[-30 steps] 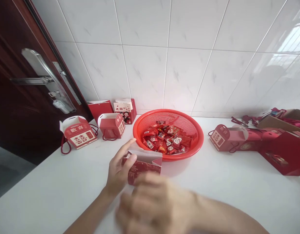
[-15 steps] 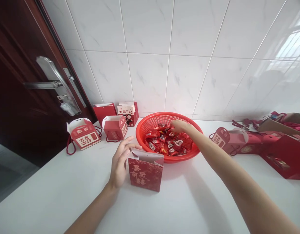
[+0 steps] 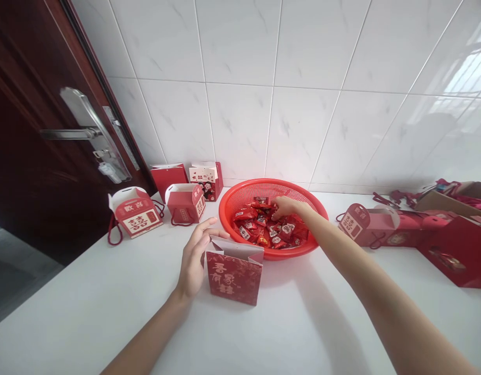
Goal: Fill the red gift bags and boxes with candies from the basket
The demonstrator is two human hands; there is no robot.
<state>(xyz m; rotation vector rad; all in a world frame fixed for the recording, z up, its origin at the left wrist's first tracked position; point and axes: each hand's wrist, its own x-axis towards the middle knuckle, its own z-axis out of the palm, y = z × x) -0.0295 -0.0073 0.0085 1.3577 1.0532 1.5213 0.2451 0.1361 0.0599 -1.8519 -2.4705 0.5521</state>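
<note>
White tiles (image 3: 240,120) back the white counter (image 3: 107,291) holding a red plastic basket (image 3: 228,208).

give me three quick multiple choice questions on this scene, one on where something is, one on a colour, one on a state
1. Where is the right hand?
A. On the door lever
B. In the red basket
C. On the wall tiles

2. What colour is the printed face of the paper gift box beside the left hand?
A. Red
B. Green
C. Yellow

3. How does that box stand?
A. Lying flat
B. Crushed
C. Upright, top open

1: B, its fingers are among the wrapped sweets.
2: A, the face shows red.
3: C, it stands on the white counter with its flaps apart.
</note>
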